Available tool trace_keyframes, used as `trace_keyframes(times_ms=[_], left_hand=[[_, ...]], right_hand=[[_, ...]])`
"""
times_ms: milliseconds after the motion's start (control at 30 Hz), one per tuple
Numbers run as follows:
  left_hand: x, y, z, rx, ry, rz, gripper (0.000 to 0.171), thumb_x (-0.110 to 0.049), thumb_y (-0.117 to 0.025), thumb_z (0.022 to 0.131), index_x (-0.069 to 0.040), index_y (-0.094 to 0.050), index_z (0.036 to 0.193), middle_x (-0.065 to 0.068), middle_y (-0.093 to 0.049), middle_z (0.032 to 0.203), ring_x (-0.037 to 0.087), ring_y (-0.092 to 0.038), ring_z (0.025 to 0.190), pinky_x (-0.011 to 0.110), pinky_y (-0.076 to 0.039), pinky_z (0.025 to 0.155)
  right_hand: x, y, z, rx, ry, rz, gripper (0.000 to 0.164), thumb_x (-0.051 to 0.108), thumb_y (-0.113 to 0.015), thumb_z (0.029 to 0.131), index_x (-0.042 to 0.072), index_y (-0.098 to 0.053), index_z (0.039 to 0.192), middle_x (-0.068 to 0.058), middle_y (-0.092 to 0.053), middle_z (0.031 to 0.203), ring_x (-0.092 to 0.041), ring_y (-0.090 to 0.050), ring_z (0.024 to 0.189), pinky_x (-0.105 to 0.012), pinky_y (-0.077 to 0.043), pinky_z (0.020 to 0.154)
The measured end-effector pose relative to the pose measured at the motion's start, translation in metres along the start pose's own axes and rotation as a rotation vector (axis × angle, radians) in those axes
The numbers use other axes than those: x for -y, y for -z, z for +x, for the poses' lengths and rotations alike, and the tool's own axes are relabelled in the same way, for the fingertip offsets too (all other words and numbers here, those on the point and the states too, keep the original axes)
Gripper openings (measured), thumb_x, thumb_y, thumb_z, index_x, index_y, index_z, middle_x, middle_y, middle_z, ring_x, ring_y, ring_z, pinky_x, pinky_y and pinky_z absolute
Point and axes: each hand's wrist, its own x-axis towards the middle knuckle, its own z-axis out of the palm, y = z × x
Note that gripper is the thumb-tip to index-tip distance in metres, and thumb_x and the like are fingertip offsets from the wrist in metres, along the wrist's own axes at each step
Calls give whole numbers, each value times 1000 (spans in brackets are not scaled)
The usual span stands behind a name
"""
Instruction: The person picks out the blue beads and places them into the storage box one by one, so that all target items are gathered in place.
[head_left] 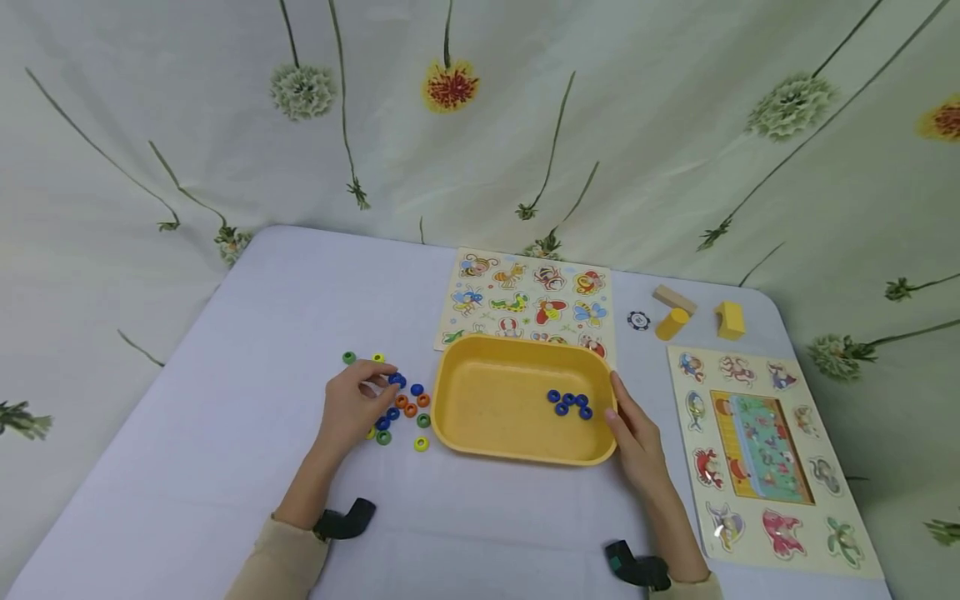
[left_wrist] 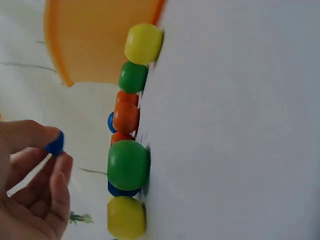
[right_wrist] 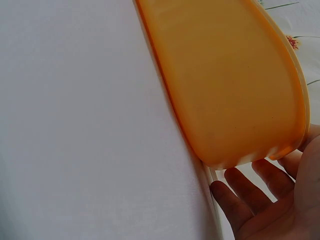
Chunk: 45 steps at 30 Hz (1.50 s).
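My left hand (head_left: 351, 407) pinches a blue bead (left_wrist: 57, 143) between thumb and fingertips, raised off the table as the left wrist view shows. Below and beside that hand lies a loose group of blue, orange, green and yellow beads, among them a yellow bead (head_left: 422, 444) and a green bead (left_wrist: 129, 165). To their right stands a yellow plastic tray (head_left: 487, 454) with several blue beads (head_left: 568, 400) inside, toward its right end. My right hand (head_left: 641, 446) holds the tray's right end, thumb at the rim and fingers along the outer wall.
Behind the tray lies an insect puzzle board (head_left: 491, 287), partly covered by it. A sea-animal puzzle board (head_left: 701, 417) is at the right. Near the back right corner are a poker chip (head_left: 638, 321), a yellow cylinder (head_left: 672, 323), a wooden block (head_left: 674, 298) and a yellow arch block (head_left: 730, 320).
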Motion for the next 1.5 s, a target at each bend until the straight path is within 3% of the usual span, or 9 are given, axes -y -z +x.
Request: trace_keyframes(times_ms=[100,233,400,533,833,1000,1133,1300,1500], left_hand=[[-26,0,10,40,-13,-88,23,-15,-69,75,-13,-64,97,-2,-61,88,8,-55,75,18,-48,61],[-64,-10,24,162,-46,-213,21,-11,-68,75,-12,-64,96,-1,-61,87,9,-55,73,20,-49,61],[-105,-43,36,361,-92,-246,17,-10,-68,75,-13,-66,91,-4,-61,84,7,-55,72,19,-49,61],[-122,-74,40,509,-72,-238,15,-11,-68,75,-15,-66,90,-6,-61,83,6,-55,71,17,-48,61],[-124,-118,48,660,7,-289,15,-8,-67,73,-11,-66,88,-4,-62,75,7,-57,65,19,-48,59],[-123,-132,44,706,-36,-221,14,-6,-69,72,-10,-67,86,-4,-63,75,5,-56,64,16,-47,60],[-127,-137,41,700,-93,-161,15,-4,-68,71,-8,-67,85,-2,-65,77,4,-56,65,14,-46,61],[-130,-140,41,686,-98,-114,21,-3,-67,69,-7,-66,90,-1,-62,77,4,-54,67,14,-45,62],[-134,-132,38,657,-115,-28,23,-10,-69,72,-10,-66,94,-3,-62,84,5,-52,73,16,-43,67]], right_hand=[[3,0,-1,-1,-5,-9,46,9,-42,93,11,-32,137,-4,-32,142,-19,-28,130,-5,-22,97],[2,1,-1,-3,-8,-4,46,10,-42,93,12,-32,137,-2,-32,142,-19,-28,130,-5,-21,97],[2,1,0,-1,-6,3,46,10,-42,93,13,-32,138,-1,-32,142,-18,-28,130,-5,-21,97],[2,0,0,5,0,9,46,10,-42,93,12,-31,138,-2,-31,142,-19,-28,130,-5,-21,97],[2,-1,0,5,-15,15,46,11,-42,93,13,-32,137,-2,-32,142,-17,-28,130,-5,-21,97],[3,1,0,3,-12,0,46,10,-42,93,12,-32,137,-3,-32,142,-18,-28,130,-4,-21,96],[4,1,0,-2,-33,-12,46,10,-42,93,14,-32,138,0,-32,142,-18,-29,130,-4,-21,96],[3,1,0,-1,-32,-9,46,11,-42,93,14,-32,137,-1,-33,142,-19,-29,130,-4,-22,96],[3,0,0,4,-22,-13,46,10,-42,93,13,-32,138,-2,-33,142,-20,-29,130,-4,-22,96]])
